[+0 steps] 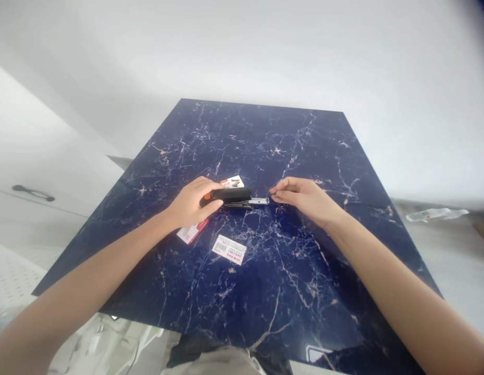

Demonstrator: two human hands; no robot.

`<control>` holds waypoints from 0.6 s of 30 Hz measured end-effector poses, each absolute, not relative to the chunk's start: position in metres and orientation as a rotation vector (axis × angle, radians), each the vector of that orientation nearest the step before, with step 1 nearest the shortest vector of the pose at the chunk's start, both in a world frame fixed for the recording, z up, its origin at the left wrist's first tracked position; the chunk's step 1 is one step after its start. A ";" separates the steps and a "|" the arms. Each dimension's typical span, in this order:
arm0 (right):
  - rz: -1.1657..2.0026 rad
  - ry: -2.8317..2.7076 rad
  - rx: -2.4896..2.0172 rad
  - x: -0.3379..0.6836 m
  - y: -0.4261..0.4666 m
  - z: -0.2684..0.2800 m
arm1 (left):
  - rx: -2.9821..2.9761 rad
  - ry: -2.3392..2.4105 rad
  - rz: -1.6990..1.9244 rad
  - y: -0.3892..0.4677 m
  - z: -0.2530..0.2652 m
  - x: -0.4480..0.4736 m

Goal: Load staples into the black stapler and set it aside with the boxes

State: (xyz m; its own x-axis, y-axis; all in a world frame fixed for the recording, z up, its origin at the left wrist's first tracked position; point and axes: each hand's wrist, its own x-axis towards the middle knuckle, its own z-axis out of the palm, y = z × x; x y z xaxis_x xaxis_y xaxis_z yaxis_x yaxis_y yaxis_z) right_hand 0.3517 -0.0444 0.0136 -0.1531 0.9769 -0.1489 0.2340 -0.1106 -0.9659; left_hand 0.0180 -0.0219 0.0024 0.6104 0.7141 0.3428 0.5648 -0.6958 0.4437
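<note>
A black stapler point(232, 196) with an orange part at its rear lies across the middle of the table. My left hand point(195, 200) is closed around its rear end, thumb on the near side. From its front, a silver metal staple tray point(259, 201) sticks out to the right. Just past the tip of that tray is my right hand point(294, 192), thumb and fingers pinched together. Something small and dark shows at those fingertips, too small to name. Behind the stapler lies a white and red printed box point(237, 180), partly covered.
The blue marble-patterned table point(261, 140) stands near white walls. Nearer me lie a red and white card point(189, 233), partly under my left arm, and a white printed label-like piece point(229, 249). A clear plastic wrapper point(436, 214) is off the table's right side.
</note>
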 end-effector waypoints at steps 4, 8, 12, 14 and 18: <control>1.161 -1.620 -1.387 0.347 -0.050 0.025 | 2.557 1.046 0.713 -0.022 0.004 0.019; 0.952 -1.774 -1.396 0.340 -0.058 0.037 | 2.555 1.029 0.696 -0.023 0.007 0.020; 0.842 -1.794 -1.395 0.332 -0.062 0.035 | 2.558 1.020 0.699 -0.024 0.006 0.020; 0.798 -1.819 -1.380 0.328 -0.063 0.032 | 2.558 1.018 0.701 -0.024 0.005 0.020; 0.600 -1.904 -1.331 0.319 -0.072 0.037 | 2.617 1.000 0.706 -0.020 0.005 0.017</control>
State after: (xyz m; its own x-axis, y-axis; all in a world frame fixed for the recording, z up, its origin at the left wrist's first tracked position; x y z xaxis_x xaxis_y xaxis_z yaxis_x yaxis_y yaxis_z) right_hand 0.3194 -0.0718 0.0368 -0.2024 0.9338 0.2951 0.5959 0.3566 -0.7196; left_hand 0.0172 -0.0203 0.0052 0.6465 0.6782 0.3495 0.5562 -0.7325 0.3926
